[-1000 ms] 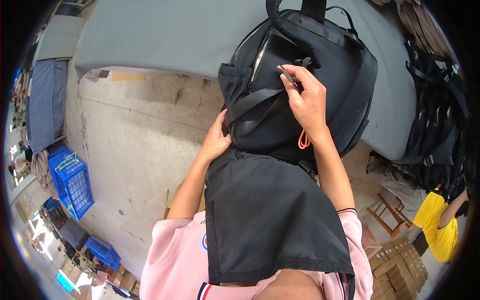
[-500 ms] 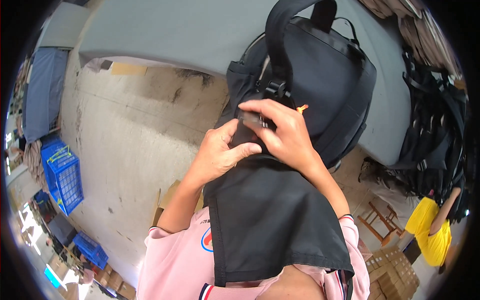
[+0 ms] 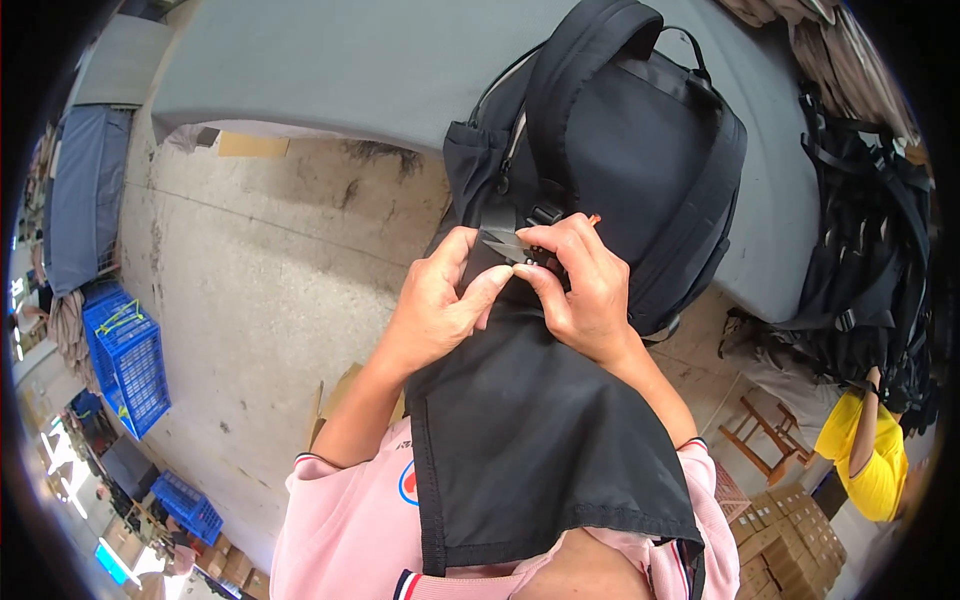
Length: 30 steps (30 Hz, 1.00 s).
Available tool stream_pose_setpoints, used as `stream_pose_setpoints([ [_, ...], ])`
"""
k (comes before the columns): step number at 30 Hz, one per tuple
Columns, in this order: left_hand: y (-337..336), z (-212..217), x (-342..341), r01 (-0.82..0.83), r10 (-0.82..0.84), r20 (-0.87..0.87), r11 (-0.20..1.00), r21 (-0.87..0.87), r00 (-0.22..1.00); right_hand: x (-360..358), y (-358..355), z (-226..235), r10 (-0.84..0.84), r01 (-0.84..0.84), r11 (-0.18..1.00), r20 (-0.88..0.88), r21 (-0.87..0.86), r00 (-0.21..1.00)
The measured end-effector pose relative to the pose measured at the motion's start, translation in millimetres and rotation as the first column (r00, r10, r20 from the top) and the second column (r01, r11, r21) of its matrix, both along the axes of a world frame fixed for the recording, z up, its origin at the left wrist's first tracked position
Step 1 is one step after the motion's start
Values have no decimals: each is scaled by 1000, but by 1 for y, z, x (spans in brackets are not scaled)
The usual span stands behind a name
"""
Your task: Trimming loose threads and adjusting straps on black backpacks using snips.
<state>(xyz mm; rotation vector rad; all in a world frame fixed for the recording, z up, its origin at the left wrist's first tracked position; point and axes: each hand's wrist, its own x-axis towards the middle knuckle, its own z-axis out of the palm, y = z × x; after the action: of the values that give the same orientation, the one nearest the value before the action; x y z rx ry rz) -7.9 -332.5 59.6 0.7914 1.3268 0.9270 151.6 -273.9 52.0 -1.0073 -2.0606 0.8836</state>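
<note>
A black backpack (image 3: 645, 150) lies on the grey-covered table in front of me, its shoulder strap (image 3: 552, 120) toward me. From it hangs a black webbing strap (image 3: 498, 217), which folds to a shiny, pointed shape between my hands. My left hand (image 3: 440, 305) is closed, pinching the webbing between thumb and fingers. Opposite it, my right hand (image 3: 585, 290) pinches the same webbing beside a small dark piece that I cannot make out. A black plastic buckle (image 3: 545, 213) sits just above the right fingertips. An orange tip (image 3: 595, 219) shows behind the right hand.
The grey table (image 3: 330, 70) runs across the far side. More black bags (image 3: 865, 240) are piled at the right, near a person in yellow (image 3: 865, 440). A wooden stool (image 3: 765, 440) and cartons (image 3: 790, 540) stand lower right; a blue crate (image 3: 128, 355) is at left.
My right hand has drawn down and its fingertips now meet the left thumb at the webbing. The buckle and shoulder strap have shifted slightly, and more of the webbing shows.
</note>
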Motion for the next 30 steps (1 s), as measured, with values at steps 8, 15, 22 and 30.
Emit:
stream_pose_setpoints([
  [8, 1, 3, -3, 42, -41, -128, 999, 10, 991, 1, -4, -8, -21, 22, 1000, -37, 22, 999],
  [15, -5, -11, -5, 138, -104, -298, 986, 97, 949, 3, -7, -11, -34, 33, 999, -92, -5, 995],
  [22, -4, -4, -3, 165, -124, -346, 982, 91, 930, 9, -10, 0, -70, 62, 995, -117, -77, 991],
  [30, 1, 4, -12, 182, -172, -106, 978, 98, 979, 10, 0, 15, -59, -104, 780, -238, -617, 970],
])
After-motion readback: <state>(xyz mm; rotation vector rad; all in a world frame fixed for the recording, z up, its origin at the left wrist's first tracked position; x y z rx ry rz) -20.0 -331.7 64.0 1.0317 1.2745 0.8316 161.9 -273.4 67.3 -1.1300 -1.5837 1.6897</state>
